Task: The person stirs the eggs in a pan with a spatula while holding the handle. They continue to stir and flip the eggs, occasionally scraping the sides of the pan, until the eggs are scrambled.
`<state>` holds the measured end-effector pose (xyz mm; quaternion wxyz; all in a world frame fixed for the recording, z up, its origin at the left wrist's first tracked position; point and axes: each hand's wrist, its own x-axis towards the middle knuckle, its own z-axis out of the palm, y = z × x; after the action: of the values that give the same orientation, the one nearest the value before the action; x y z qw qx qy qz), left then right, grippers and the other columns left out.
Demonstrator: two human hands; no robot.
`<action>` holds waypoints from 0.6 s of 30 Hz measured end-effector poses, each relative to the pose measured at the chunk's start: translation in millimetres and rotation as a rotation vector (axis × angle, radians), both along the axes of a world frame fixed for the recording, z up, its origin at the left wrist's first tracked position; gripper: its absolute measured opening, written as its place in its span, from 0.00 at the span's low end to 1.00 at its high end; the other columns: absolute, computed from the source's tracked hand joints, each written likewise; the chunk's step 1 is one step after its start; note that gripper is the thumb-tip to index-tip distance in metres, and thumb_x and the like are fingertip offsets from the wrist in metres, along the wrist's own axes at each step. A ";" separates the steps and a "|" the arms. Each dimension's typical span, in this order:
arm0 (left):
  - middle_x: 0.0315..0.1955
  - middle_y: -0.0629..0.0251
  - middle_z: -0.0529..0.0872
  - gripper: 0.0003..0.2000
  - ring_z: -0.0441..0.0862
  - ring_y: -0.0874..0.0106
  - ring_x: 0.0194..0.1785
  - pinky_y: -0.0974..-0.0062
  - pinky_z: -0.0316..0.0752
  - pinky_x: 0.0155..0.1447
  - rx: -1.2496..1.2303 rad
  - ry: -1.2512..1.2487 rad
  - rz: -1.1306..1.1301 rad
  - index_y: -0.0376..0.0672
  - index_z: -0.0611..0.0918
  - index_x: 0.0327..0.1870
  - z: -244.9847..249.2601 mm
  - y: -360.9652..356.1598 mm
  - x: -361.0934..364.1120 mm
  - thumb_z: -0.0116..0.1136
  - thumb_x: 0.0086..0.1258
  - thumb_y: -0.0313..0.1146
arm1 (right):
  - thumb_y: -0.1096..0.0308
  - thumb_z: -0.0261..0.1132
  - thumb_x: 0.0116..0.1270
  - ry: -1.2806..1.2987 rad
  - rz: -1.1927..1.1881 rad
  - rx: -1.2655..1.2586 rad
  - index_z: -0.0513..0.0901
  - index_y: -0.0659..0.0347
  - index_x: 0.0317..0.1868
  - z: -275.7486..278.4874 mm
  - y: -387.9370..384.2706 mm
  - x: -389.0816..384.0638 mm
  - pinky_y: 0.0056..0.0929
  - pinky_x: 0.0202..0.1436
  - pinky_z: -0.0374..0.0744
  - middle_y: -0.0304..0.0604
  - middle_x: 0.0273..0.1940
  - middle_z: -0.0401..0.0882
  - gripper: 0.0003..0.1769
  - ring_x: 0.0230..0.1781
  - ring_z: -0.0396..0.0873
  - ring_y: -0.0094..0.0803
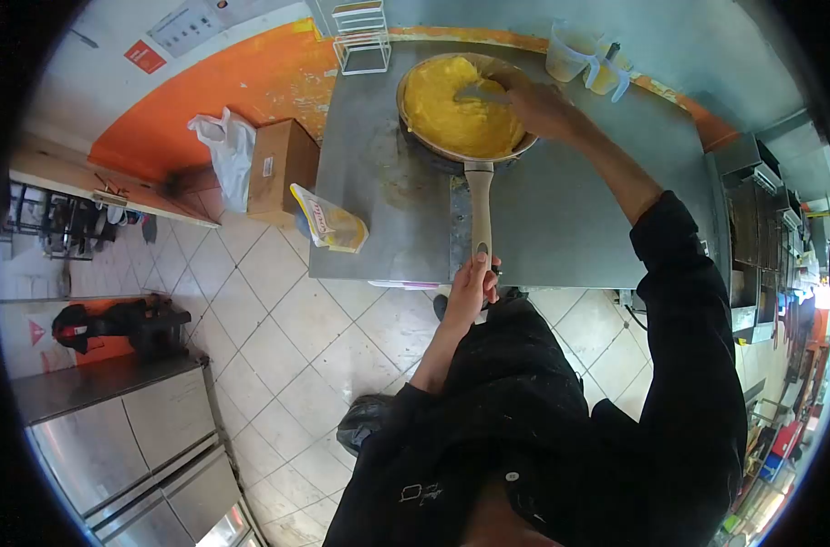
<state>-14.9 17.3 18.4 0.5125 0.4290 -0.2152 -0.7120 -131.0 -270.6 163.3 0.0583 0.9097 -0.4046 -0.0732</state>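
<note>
A round pan (412, 128) full of a thick yellow mixture (447, 102) rests at the back of the metal table, its long beige handle (480, 202) pointing toward me. My left hand (472, 284) is wrapped round the end of that handle at the table's front edge. Over the right side of the pan, my right hand (531, 105) grips a grey utensil (477, 94), whose end is in the yellow mixture. A yellow and white pouch (331, 221) stands at the table's front left corner.
On the metal table (588, 210), a white wire rack (362, 46) stands at the back left and plastic jugs (567, 56) at the back right. A cardboard box (283, 169) and a white bag (228, 150) are left of the table. Steel cabinets (169, 406) stand at the lower left.
</note>
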 end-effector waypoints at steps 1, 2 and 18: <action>0.17 0.77 0.66 0.24 0.68 0.83 0.17 0.81 0.70 0.27 -0.002 -0.002 -0.001 0.38 0.77 0.47 -0.6 -0.2 0.3 0.45 0.78 0.55 | 0.70 0.61 0.67 -0.011 -0.001 0.069 0.82 0.66 0.35 -0.4 5.1 -0.1 0.49 0.37 0.83 0.54 0.34 0.84 0.08 0.35 0.84 0.52; 0.17 0.77 0.66 0.24 0.68 0.83 0.17 0.81 0.70 0.27 -0.005 -0.005 -0.003 0.38 0.77 0.47 -1.4 -0.2 0.5 0.45 0.78 0.55 | 0.70 0.61 0.67 -0.012 -0.001 0.067 0.82 0.66 0.35 -4.2 6.9 -2.9 0.49 0.37 0.83 0.54 0.34 0.84 0.08 0.35 0.84 0.52; 0.17 0.78 0.67 0.25 0.68 0.83 0.17 0.83 0.69 0.26 -0.004 -0.022 -0.016 0.38 0.77 0.47 2.7 0.0 2.0 0.44 0.78 0.56 | 0.71 0.56 0.64 -0.040 -0.353 0.065 0.81 0.68 0.38 82.9 -20.7 -75.3 0.50 0.44 0.78 0.56 0.35 0.84 0.10 0.39 0.83 0.52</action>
<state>-13.0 17.4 21.2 0.5053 0.4338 -0.2257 -0.7110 -206.2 -291.3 246.2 0.0068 0.8272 -0.5566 -0.0771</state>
